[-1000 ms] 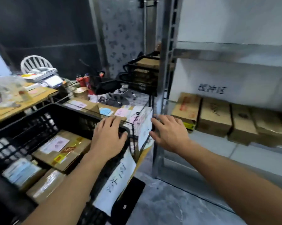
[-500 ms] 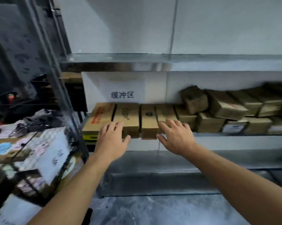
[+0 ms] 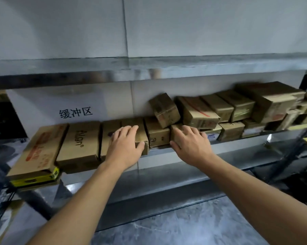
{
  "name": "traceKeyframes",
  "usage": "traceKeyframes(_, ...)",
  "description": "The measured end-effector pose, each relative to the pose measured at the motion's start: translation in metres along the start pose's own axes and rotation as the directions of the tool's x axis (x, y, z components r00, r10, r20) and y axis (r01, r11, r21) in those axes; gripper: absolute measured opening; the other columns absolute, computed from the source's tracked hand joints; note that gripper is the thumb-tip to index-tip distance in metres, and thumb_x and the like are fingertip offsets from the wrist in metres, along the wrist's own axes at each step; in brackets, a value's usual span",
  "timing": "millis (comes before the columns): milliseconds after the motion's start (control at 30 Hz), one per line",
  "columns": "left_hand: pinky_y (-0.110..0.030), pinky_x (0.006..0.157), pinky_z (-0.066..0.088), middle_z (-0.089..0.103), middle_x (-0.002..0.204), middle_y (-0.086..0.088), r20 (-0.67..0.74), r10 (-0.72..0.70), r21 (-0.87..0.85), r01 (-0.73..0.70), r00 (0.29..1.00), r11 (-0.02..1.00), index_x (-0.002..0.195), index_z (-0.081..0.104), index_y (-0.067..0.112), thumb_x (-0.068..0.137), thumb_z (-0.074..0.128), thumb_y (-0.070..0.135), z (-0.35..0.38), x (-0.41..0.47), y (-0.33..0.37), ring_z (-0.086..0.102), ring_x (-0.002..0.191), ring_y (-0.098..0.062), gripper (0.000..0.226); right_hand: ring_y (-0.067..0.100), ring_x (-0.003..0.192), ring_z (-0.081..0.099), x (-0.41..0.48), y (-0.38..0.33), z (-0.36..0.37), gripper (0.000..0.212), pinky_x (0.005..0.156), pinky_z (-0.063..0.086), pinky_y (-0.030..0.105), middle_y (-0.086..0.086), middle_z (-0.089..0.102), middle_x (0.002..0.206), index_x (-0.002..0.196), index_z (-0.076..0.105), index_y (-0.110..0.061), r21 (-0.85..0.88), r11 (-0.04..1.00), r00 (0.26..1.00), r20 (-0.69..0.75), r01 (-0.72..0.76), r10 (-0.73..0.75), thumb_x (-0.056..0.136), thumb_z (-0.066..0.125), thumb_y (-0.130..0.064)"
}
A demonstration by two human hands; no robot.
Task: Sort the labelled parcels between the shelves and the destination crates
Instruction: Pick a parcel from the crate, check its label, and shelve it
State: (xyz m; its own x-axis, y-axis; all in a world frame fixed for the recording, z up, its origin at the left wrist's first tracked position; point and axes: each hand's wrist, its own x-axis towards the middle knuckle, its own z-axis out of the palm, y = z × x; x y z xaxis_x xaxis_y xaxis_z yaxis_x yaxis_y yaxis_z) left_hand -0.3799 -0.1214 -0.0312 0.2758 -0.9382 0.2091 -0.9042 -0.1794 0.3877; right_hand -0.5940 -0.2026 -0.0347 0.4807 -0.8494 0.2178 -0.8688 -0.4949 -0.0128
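A row of brown cardboard parcels lies on a metal shelf [image 3: 166, 152]. My left hand [image 3: 125, 147] lies flat with straight fingers on top of a narrow parcel [image 3: 141, 133] near the row's middle, its thumb at the parcel's front corner. My right hand [image 3: 190, 145] rests with spread fingers on a small parcel [image 3: 176, 131] two places to the right. Between the two hands sits another small box [image 3: 157, 136]. A tilted box [image 3: 165, 109] leans on the row behind it. Neither hand has lifted anything.
An "Align" box [image 3: 80, 140] and a long box with yellow tape [image 3: 37, 152] fill the shelf's left end. More boxes are stacked two high at the right [image 3: 266, 101]. A paper sign [image 3: 75, 112] hangs on the wall. An upper shelf [image 3: 149, 66] overhangs. Dark wire racks flank both sides.
My view has swung right, from the black crate to the shelf. Both hands have left the crate area and reached forward onto the parcels.
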Motion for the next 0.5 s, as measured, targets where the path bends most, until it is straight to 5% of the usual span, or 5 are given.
traceKeyframes(500, -0.047, 0.116, 0.026, 0.031, 0.157, -0.001, 0.12, 0.013, -0.043, -0.007, 0.993, 0.999, 0.153, 0.021, 0.032, 0.097, 0.047, 0.049, 0.056, 0.137, -0.004, 0.026, 0.143, -0.028, 0.063, 0.033, 0.138, 0.042, 0.13, 0.02, 0.018, 0.056, 0.107, 0.043, 0.051, 0.006, 0.041, 0.153, 0.151, 0.034, -0.029, 0.225, 0.964, 0.988, -0.042, -0.139, 0.152, 0.102, 0.041, -0.055)
